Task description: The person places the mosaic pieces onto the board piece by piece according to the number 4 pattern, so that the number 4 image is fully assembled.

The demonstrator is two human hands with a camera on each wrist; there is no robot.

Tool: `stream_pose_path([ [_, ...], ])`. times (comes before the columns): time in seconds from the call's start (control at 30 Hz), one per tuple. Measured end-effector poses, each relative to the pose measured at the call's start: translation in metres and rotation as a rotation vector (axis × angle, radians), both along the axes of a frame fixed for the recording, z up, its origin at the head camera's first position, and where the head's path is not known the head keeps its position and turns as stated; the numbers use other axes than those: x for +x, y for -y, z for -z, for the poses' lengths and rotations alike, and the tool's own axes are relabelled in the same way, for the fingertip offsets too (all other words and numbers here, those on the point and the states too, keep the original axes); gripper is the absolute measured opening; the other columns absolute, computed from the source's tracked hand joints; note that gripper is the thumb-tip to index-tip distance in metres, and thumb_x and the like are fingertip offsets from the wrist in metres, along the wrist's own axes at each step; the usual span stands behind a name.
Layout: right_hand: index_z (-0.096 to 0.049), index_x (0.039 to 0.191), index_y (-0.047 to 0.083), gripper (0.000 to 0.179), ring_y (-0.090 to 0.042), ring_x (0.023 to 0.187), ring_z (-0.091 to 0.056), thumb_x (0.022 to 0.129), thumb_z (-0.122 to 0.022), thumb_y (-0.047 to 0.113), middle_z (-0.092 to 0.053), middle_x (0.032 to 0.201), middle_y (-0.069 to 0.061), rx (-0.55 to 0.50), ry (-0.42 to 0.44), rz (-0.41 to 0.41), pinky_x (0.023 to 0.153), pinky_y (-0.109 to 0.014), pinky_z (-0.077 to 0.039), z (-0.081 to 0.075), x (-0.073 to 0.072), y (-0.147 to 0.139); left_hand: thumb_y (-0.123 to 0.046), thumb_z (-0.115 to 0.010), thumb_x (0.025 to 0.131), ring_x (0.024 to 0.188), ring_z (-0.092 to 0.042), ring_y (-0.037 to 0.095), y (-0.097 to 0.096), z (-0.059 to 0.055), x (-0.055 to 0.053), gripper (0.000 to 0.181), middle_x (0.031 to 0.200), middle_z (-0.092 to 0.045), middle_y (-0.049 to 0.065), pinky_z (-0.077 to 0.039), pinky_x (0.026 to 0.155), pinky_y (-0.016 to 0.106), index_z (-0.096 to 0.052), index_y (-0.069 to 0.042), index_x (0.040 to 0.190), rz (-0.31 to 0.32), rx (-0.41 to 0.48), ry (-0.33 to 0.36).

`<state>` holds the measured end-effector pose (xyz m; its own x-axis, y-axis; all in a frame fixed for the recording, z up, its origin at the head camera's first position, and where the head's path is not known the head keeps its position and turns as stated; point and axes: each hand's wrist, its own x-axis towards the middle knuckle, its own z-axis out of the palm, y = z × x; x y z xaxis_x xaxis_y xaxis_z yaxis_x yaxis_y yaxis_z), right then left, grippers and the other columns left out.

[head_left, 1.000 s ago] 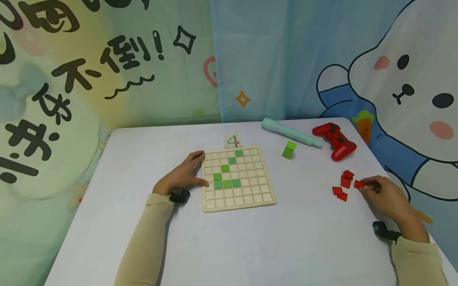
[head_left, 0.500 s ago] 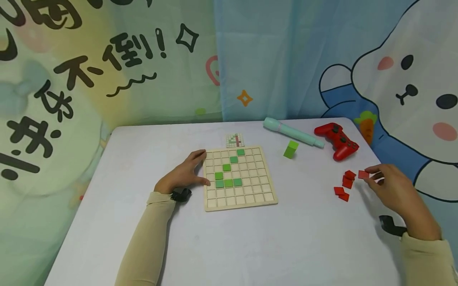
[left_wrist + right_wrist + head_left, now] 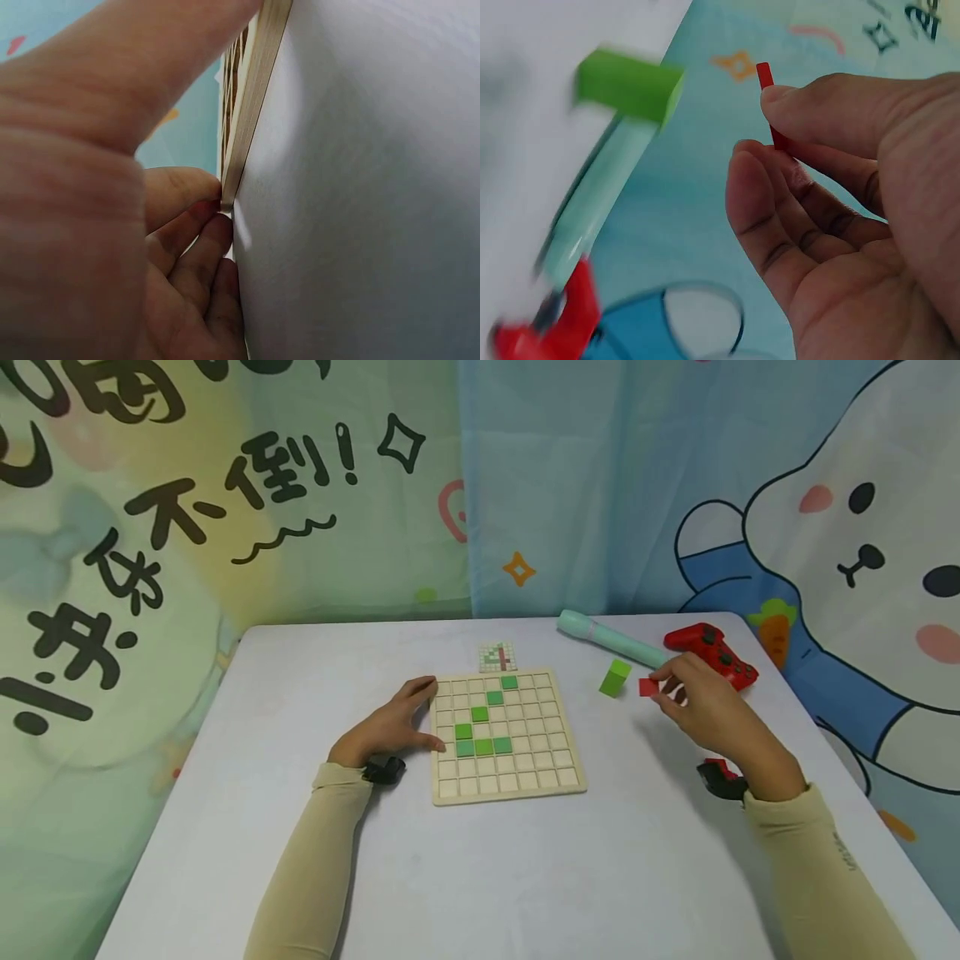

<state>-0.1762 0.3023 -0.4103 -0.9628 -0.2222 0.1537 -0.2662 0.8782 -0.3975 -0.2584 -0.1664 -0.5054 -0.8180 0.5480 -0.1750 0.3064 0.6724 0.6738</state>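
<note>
My right hand (image 3: 701, 706) pinches a small red square tile (image 3: 647, 687) between thumb and fingers, raised over the right side of the table. In the right wrist view the tile (image 3: 765, 82) appears edge-on by the thumb tip. At the left edge of a wooden grid board (image 3: 525, 781), my left hand (image 3: 393, 722) rests with thumb and fingers spread, touching the rim. The left wrist view has the fingertips right at the board's edge (image 3: 251, 112). Green tiles (image 3: 483, 747) lie in several cells of the board, in a row and a slanting line.
A small pattern card (image 3: 497, 657) lies behind the board. A green block (image 3: 615, 678), a mint tube-shaped stick (image 3: 615, 639) and a red game controller (image 3: 712, 652) are at the back right. Loose red tiles are mostly hidden by my right wrist. A printed curtain (image 3: 540, 485) hangs behind.
My right hand has lifted the red tile from beside the other red tiles and carried it left and back, close to the green block. My left hand stays at the board's edge.
</note>
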Motion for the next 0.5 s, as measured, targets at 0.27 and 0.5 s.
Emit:
stream_pose_path([
  [0.27, -0.062, 0.122, 0.000, 0.024, -0.032, 0.105, -0.068, 0.101, -0.071, 0.005, -0.061, 0.121, -0.019, -0.033, 0.069, -0.117, 0.085, -0.047, -0.061, 0.008, -0.038, 0.066, -0.041, -0.092, 0.084, 0.168, -0.015, 0.034, -0.002, -0.002, 0.001, 0.118, 0.181, -0.012, 0.007, -0.029, 0.132, 0.055, -0.019, -0.008, 0.172, -0.005, -0.028, -0.011],
  [0.5, -0.062, 0.121, -0.002, 0.022, -0.034, 0.108, -0.067, 0.100, -0.070, 0.002, -0.061, 0.121, -0.020, -0.081, 0.129, -0.223, 0.087, -0.045, -0.061, 0.024, -0.065, 0.114, -0.041, -0.092, 0.085, 0.168, -0.015, 0.033, -0.003, -0.002, 0.000, 0.118, 0.181, -0.012, 0.009, -0.029, 0.132, 0.053, -0.019, -0.006, 0.171, 0.002, -0.036, -0.026],
])
